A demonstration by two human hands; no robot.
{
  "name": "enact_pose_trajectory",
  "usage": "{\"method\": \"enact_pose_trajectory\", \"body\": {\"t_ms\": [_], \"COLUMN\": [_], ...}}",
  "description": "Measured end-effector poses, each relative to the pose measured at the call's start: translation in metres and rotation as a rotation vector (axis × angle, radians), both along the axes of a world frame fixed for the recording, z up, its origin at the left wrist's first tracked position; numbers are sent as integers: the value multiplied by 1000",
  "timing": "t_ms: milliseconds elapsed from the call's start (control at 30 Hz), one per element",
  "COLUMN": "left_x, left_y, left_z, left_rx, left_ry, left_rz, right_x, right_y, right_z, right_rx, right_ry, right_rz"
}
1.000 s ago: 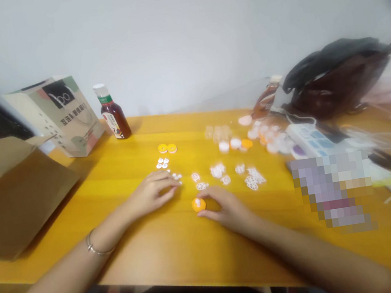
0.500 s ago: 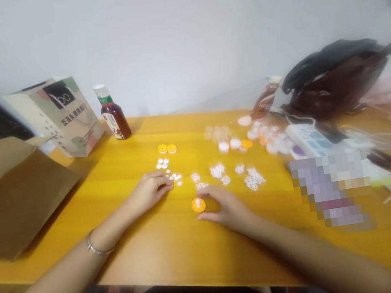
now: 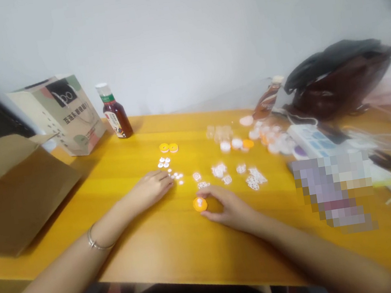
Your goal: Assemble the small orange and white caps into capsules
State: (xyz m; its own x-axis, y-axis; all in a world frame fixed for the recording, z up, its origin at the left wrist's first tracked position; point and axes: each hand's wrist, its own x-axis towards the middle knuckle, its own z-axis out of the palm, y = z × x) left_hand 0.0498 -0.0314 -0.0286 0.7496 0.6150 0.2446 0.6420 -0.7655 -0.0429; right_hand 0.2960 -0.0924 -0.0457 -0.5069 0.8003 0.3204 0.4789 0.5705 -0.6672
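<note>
At a yellow table [image 3: 152,251], a person's right hand [image 3: 228,206] grips an orange disc [image 3: 197,208] by its edge, pale nub [image 3: 200,202] at its centre. The left hand [image 3: 152,188] bunches its fingertips beside small white pieces [image 3: 181,182]; from where I stand, blur hides whether they pinch one. A steady disc and light, single-piece pick look wisest.

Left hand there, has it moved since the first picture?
Yes, the left hand drew its fingertips back a little, leftward, farther from the nearest lacy white piece.
</note>
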Motion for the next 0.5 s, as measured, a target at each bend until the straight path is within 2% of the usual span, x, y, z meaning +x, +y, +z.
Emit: {"method": "enact_pose_trajectory", "body": {"t_ms": [133, 267, 367, 500], "left_x": [-3, -7, -6, -2], "left_y": [1, 2, 4, 4], "left_z": [4, 6, 6, 7], "left_rx": [-59, -287, -412, -417], "left_ry": [-59, -202, -260, -238], "left_rz": [36, 62, 149, 178], "right_x": [0, 0, 0, 0], "right_y": [0, 0, 1, 0], "right_z": [-1, -1, -2, -1], "right_rx": [-4, -8, -6, -5], "right_ry": [2, 1, 0, -1], "right_rz": [2, 4, -2, -8]}}
